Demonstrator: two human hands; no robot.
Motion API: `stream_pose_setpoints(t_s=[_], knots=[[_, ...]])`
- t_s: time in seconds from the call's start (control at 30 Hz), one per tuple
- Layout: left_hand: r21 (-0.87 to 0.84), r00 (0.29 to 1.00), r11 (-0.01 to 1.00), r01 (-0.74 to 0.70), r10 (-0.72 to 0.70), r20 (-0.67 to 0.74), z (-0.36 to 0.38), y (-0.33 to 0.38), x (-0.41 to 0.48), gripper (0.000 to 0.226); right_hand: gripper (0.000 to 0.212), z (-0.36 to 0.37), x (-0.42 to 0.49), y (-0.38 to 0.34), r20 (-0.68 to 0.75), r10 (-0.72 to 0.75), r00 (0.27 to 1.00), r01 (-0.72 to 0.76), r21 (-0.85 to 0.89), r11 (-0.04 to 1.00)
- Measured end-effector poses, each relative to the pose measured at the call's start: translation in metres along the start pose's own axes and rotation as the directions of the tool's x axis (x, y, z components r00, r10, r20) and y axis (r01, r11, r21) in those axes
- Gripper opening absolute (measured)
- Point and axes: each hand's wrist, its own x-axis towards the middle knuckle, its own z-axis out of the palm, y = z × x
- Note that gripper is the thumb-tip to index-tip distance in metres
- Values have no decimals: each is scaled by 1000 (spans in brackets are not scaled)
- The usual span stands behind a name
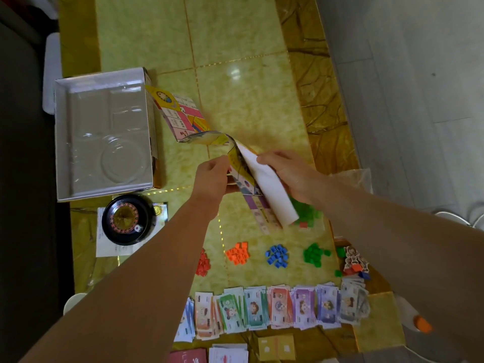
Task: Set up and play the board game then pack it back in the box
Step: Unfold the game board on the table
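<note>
While both hands are working at the middle of the yellow-green glossy table [248,87], the long folded paper game board with its pink and yellow printed squares [180,113] is hanging between them in the air. Its far end is sagging down just beside the right wall of the open white cardboard box with a clear plastic tray [60,142]. Its near end is curling over, showing a plain white back. The left hand [213,176] is pinching the sheet's edge with curled fingers, and the right hand [288,176] is clamping a fold from the other side, fingers bent over the white back. Nearer the person, small plastic houses are sitting in separate red [203,263], orange [237,252], blue [277,255] and green [314,255] heaps. A row of coloured paper banknotes [275,310] is lying in front of them, and a black roulette wheel [123,222] is resting below the box. With the pieces sorted and the tray emptied, this is probably the set-up stage, with the board being opened out. The next move is likely calling for the hands to pull apart, drawing the creases flat. The sheet then needs lowering onto the bare stretch beyond the heaps without sweeping them.
</note>
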Motion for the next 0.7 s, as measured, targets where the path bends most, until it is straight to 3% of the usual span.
stream_pose_setpoints(t_s=[0.07, 0.17, 0.3, 0.43, 0.47, 0.53, 0.6, 0.63, 0.7], knots=[[133, 992, 991, -27, 43, -118, -4, -4, 8, 23, 15, -1, -3, -7, -128, -59, 990, 47, -96, 994], [267, 966, 963, -28, 94, -239, -13, -7, 15, 23, 10, -7, -3, -15, -244, -148, 958, 135, -68, 988], [226, 916, 974, -3, 93, -389, -27, -6, 17, 30, 10, -25, 7, -17, -428, -184, 885, 171, -70, 983], [122, 852, 992, -17, 78, -518, -41, -3, 22, 36, 36, -38, 18, -9, -584, -248, 773, 45, -340, 939], [110, 842, 994, -15, 72, -534, -44, -2, 22, 37, 43, -39, 17, -7, -600, -300, 742, 6, -442, 897], [74, 846, 997, -26, 61, -530, -48, 1, 23, 38, 48, -39, 13, -7, -537, -491, 686, -67, -718, 693], [24, 868, 999, -30, 38, -496, -50, 3, 23, 36, 41, -38, 13, -4, -376, -597, 709, -39, -866, 499], [-5, 874, 1000, -27, 21, -486, -50, 4, 25, 35, 35, -37, 15, -4, -319, -565, 761, 0, -871, 492], [-27, 878, 1000, 9, -21, -479, -48, 7, 30, 30, 23, -29, 16, -4, -279, -376, 883, 55, -736, 675]])
